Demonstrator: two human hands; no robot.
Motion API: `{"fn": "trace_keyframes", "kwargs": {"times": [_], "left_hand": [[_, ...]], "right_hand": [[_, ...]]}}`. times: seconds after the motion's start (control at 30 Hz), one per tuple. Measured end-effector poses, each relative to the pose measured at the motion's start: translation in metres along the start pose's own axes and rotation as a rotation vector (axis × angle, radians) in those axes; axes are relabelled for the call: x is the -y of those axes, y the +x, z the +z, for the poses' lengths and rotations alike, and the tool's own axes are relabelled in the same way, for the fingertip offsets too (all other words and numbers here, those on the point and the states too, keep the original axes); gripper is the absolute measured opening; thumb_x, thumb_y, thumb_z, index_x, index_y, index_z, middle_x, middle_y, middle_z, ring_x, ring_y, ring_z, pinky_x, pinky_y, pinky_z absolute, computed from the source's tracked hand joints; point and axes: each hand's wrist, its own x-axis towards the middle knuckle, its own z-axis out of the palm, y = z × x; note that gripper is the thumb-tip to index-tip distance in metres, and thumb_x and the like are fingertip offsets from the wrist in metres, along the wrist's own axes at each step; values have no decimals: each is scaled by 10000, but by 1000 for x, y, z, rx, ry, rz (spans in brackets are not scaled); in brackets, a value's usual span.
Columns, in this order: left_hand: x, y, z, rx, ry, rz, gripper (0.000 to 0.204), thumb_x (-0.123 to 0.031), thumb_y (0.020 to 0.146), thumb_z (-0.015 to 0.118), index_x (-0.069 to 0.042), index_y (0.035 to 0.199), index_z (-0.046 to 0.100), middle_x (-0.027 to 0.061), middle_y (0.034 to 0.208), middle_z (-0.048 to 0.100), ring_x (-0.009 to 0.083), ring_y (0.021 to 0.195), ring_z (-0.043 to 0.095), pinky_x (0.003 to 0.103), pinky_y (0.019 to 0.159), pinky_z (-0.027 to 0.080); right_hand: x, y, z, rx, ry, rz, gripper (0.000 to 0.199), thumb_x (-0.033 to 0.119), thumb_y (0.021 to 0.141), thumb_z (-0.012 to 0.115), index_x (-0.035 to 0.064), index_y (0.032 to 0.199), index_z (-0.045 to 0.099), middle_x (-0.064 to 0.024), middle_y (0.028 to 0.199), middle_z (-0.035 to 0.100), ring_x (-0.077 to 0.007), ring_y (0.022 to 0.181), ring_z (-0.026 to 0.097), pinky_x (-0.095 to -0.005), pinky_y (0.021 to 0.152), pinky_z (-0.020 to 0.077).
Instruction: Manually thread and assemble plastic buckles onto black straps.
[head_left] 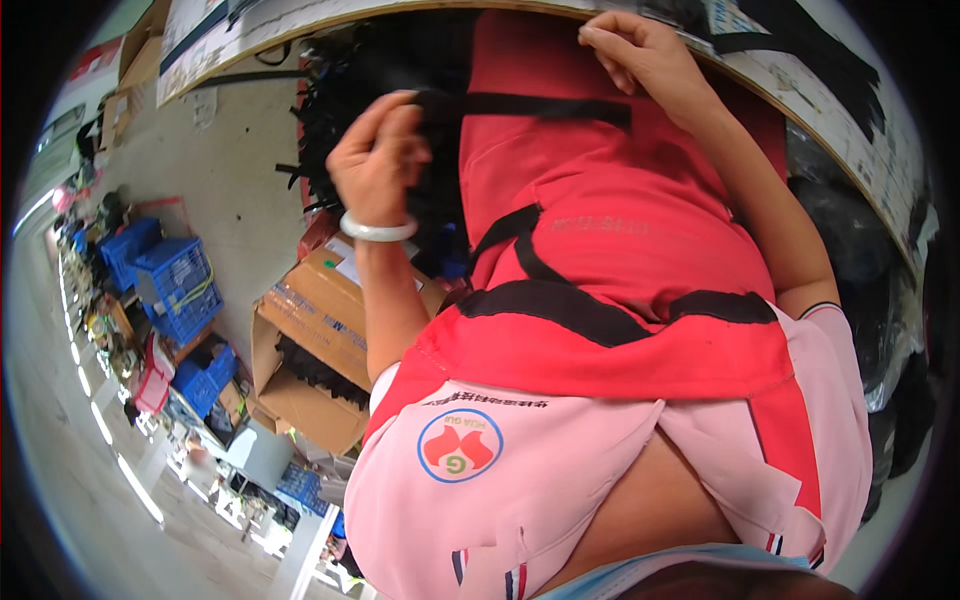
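Note:
My left hand [380, 160], with a pale bangle at the wrist, is closed on one end of a black strap [545, 106]. The strap stretches to the right across the red apron [620, 240] over my lap, and its far end lies free on the cloth. The strap's left part and my left fingers are slightly blurred. Above the strap's free end, by the worktable's edge, my right hand [645, 62] is curled, with nothing visible in its fingers. A dark heap of black straps [350, 130] sits to the left of my lap, under the table.
The worktable [235, 60] curves across the top, with black pieces [825, 60] on its right part. An opened cardboard box [320, 325] with black items stands at my left. Blue crates [178, 290] stand further left on the floor. Plastic-wrapped dark bundles [850, 240] are at my right.

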Motion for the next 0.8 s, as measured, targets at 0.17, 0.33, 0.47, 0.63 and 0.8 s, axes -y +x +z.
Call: {"fn": "trace_keyframes", "kwargs": {"times": [0.17, 0.33, 0.47, 0.63, 0.8], "left_hand": [[25, -9, -73, -375, 313, 109, 469, -234, 941, 586, -41, 1345, 447, 95, 1061, 635, 79, 520, 570, 168, 367, 322], [21, -13, 39, 294, -313, -144, 642, -126, 889, 630, -74, 1427, 284, 140, 1212, 580, 143, 609, 651, 179, 365, 388], [27, -8, 93, 543, -375, -112, 645, -77, 901, 592, -94, 1451, 255, 157, 1213, 555, 162, 581, 637, 185, 386, 384], [24, 9, 84, 432, -197, -179, 339, -96, 907, 600, -14, 1232, 549, 124, 1052, 640, 105, 559, 603, 181, 408, 380], [30, 8, 112, 471, 323, 163, 114, -78, 842, 675, 5, 919, 691, 9, 720, 666, 53, 562, 553, 203, 506, 440]], "right_hand": [[-12, -8, 13, 143, -68, -21, 192, 241, 910, 597, 50, 899, 621, 39, 653, 513, -31, 520, 441, -183, 451, 359], [2, -16, 48, 411, -144, -83, 191, 162, 910, 569, 27, 1035, 620, 10, 734, 572, -67, 563, 488, -217, 513, 418], [-3, -15, 39, 465, -18, -23, 171, 134, 910, 571, 24, 1028, 629, 24, 711, 570, -41, 549, 471, -200, 490, 391], [5, -27, 2, 154, -58, 97, 229, 249, 900, 596, 45, 970, 671, 30, 620, 545, -42, 507, 474, -197, 455, 359], [-22, -33, -4, 154, -313, -176, 225, 202, 880, 580, 9, 956, 667, -113, 775, 668, -214, 696, 633, -326, 653, 497]]}}
